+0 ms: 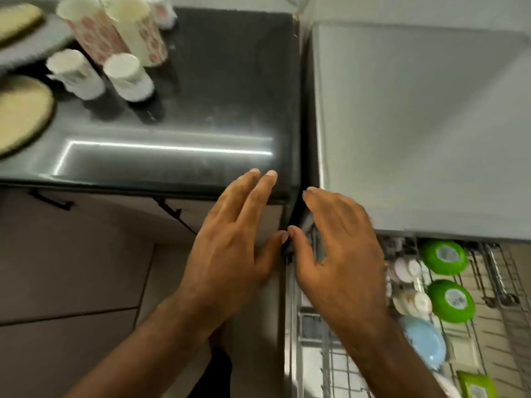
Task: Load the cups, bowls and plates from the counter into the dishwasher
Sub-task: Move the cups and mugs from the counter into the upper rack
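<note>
Plates (pixel 20 116), tan and cut off by the frame, lie at the far left of the dark desk (pixel 215 81). Just right of them stand four cups (pixel 129 77), two tall patterned ones behind two small white ones, all blurred. The person's left grip (pixel 230 248), a bare hand, hovers over the desk's front right corner, fingers straight and holding nothing. Its thumb tip meets the thumb tip of the right grip (pixel 339 248), also spread flat and empty, above the left edge of the pulled-out rack (pixel 330 369). Right of the desk is the grey dishwasher (pixel 416 124). Its rack holds two green bowls (pixel 444 257), a blue dish (pixel 425 340) and small pale pieces.
</note>
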{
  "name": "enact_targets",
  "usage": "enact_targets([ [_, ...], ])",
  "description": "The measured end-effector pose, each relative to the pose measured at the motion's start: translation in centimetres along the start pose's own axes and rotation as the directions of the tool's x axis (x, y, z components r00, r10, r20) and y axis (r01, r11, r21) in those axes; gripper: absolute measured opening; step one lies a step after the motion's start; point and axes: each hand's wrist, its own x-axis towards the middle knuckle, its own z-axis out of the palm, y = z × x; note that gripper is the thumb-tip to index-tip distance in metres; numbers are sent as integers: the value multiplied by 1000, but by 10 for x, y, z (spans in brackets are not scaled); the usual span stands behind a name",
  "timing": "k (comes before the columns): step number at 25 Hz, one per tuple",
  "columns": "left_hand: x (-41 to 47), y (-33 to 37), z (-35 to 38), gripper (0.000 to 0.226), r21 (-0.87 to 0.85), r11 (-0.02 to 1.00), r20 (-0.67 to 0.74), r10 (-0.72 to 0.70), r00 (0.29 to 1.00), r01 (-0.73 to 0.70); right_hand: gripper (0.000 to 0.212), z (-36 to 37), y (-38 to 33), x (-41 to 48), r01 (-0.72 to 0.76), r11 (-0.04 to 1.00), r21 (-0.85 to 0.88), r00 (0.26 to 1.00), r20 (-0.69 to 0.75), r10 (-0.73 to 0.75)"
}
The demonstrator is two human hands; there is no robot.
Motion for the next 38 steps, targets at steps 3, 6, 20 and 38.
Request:
enact_targets([
  [3, 31, -59, -51, 81, 54, 998, -48, -40, 998, 43, 54, 45, -47, 61, 44, 998, 42, 998, 43, -46],
  [6, 61, -115, -94, 83, 101, 990, -97, -89, 991, 98, 59, 96, -89, 115, 49, 995, 84, 993, 105, -58],
  [20, 190, -314, -165, 126, -220, 774, -283, -633, 721, 594, 113, 258, -167, 285, -412, 862, 296, 868, 416, 272],
  [38, 164, -274, -155, 77, -370, 801, -193, -562, 804, 471, 73, 225, -133, 232, -352, 815, 459, 929, 275, 246],
])
